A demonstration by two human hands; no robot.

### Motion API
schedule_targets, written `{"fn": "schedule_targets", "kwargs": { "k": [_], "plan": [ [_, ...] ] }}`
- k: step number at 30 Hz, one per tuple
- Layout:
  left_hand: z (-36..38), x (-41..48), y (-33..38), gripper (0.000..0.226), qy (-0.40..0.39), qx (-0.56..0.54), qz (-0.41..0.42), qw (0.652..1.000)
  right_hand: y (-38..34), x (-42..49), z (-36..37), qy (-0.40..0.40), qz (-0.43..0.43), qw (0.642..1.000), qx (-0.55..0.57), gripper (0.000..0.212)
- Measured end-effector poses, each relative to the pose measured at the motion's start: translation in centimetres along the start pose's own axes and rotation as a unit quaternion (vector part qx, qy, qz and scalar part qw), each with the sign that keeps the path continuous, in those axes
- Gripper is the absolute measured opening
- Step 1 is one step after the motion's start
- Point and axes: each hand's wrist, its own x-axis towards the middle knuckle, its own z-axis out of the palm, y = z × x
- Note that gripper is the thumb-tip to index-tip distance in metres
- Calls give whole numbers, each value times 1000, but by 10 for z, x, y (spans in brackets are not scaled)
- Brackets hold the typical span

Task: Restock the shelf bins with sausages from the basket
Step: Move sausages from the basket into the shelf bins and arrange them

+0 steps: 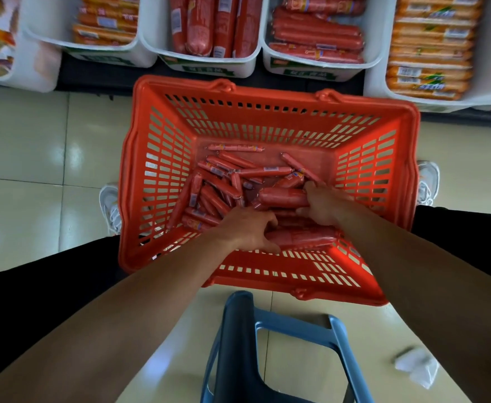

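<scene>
A red plastic basket stands on the floor between my feet, with several thin red sausages and a few thick ones lying in it. My left hand grips the end of a thick sausage by the basket's near wall. My right hand closes on another thick sausage nearer the middle. White shelf bins run along the top: a middle bin with thick red sausages and a bin to its right with red sausages lying across.
Further bins hold orange packs at the upper left and far right. A blue plastic stool is under me. A crumpled white wrapper lies on the tiled floor at lower right. White shoes flank the basket.
</scene>
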Motion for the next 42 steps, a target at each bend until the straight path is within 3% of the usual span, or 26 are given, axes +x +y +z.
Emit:
{"fn": "schedule_targets", "kwargs": {
  "k": [4, 7, 12, 16, 19, 22, 29, 34, 39, 42],
  "plan": [
    [-11, 0, -3, 60, -46, -98, -42, 993, 2, -6, -13, 33, 10, 997, 69, 79],
    [-35, -7, -15, 35, -48, -173, -55, 982, 6, -13, -29, 37, -3, 994, 99, 69],
    [-73, -36, -35, 16, 81, -174, -79, 978, 6, -30, -51, 92, 27, 979, 178, 62],
    [-92, -72, -39, 15, 157, -189, -96, 965, 3, -51, -67, 83, 33, 965, 247, 48],
    [-107, -100, -33, 23, 221, -177, -108, 953, 0, -69, -80, 85, 35, 963, 252, 65],
    [-120, -130, -27, 26, 277, -177, -105, 939, -12, -102, -99, 92, 22, 965, 246, 61],
    [-146, -186, -26, 57, 396, -220, -69, 889, -44, -155, -139, 171, -57, 950, 254, 52],
    [-173, -202, -25, 51, 484, -257, -63, 834, -64, -164, -171, 208, -94, 932, 283, 41],
    [-205, -174, -44, 53, 536, -319, -55, 779, -79, -137, -195, 236, -100, 912, 320, 49],
    [-224, -144, -60, 45, 562, -311, -64, 764, -86, -109, -207, 253, -97, 905, 327, 52]
  ]
}}
